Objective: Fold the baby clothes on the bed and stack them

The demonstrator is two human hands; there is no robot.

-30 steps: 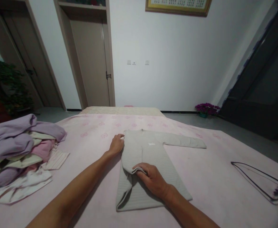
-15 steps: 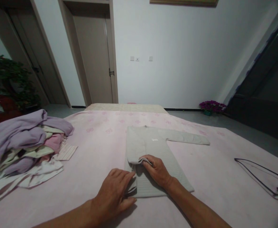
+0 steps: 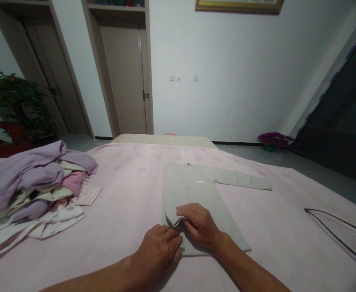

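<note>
A pale grey-green ribbed long-sleeved shirt (image 3: 196, 194) lies flat in front of me, with a small white mark on its chest. One sleeve reaches out to the right; the left side is folded inward. My right hand (image 3: 200, 225) pinches a folded layer of the shirt over its lower middle, and the cloth bunches under the thumb. At the lower left edge, my left hand (image 3: 161, 251) has its fingers curled on the shirt's cloth near the hem. Both hands partly hide the lower part of the shirt.
A pink flowered sheet (image 3: 129, 198) covers the bed. At left lies a heap of lilac, pink and white clothes (image 3: 41, 182). A black wire hanger (image 3: 332, 231) rests at right. Beyond are a plant (image 3: 16, 105), a door (image 3: 124, 73) and purple flowers (image 3: 275, 140).
My left hand has moved slightly right, and its fingers have closed in on the cloth by the hem. The right hand has lowered a little with the folded layer. The view has tilted up slightly.
</note>
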